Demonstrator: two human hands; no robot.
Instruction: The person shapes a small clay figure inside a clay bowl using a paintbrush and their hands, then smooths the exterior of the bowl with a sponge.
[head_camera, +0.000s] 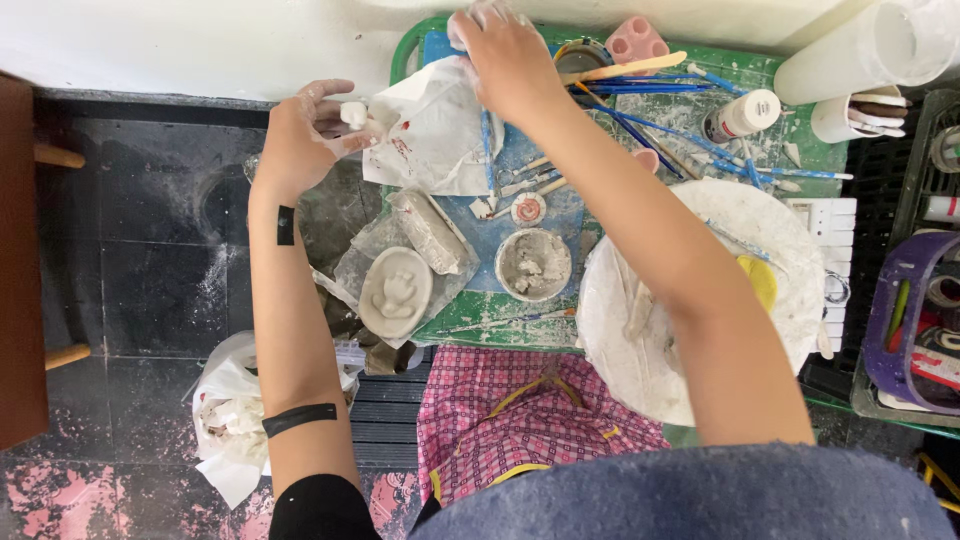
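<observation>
My left hand (305, 135) pinches a small white lump of clay (353, 113) at the left edge of the work table. My right hand (505, 60) reaches to the far side and grips the top of a crumpled white plastic bag (430, 135) smeared with red. Below the bag lie a grey clay block (428, 230) in clear wrap and an oval clay plaque (396, 292) with a raised figure. A small round bowl of grey clay (533, 264) stands beside them.
The green table (480, 318) holds several blue-handled tools (640, 120), a wooden spatula (625, 68), a pink mould (637, 40), a white bottle (742, 114) and a large white round board (750, 230). A plastic bag of scraps (230, 415) lies on the floor. Crates stand at the right.
</observation>
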